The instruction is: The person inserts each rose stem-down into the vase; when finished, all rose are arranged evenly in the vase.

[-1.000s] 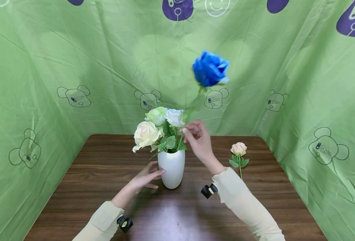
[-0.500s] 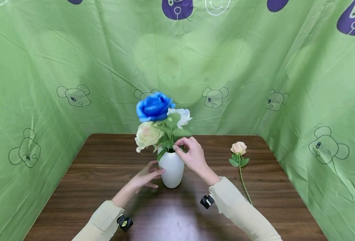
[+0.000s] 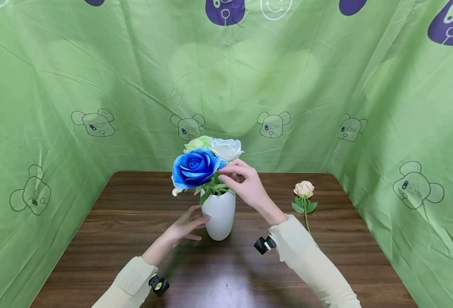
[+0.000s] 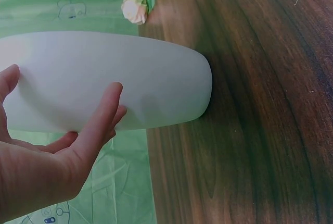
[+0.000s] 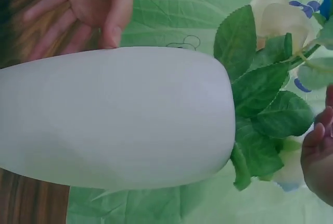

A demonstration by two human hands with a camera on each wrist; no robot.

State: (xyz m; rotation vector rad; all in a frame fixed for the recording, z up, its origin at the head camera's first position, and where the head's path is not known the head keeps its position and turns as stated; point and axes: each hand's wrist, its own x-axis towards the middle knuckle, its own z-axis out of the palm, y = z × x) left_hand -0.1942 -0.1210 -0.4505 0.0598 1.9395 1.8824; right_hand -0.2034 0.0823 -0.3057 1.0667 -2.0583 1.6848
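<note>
Just left of centre, the left hand (image 3: 185,225) is laid, fingers spread, against the white vase (image 3: 219,217), above whose mouth the blue rose (image 3: 195,168) is seen mid-frame. Rightward, whether anything is pinched by the right hand (image 3: 247,185) cannot be told.

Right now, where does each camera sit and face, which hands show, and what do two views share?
Head: worn on head, looking forward and down at the white vase; left hand, right hand and sleeves show.
Left wrist: on left wrist, facing the vase and table; left hand shows.
Right wrist: on right wrist, facing the vase and leaves; left hand and part of right hand show.
Shared: both wrist views show the vase sideways and left hand.
</note>
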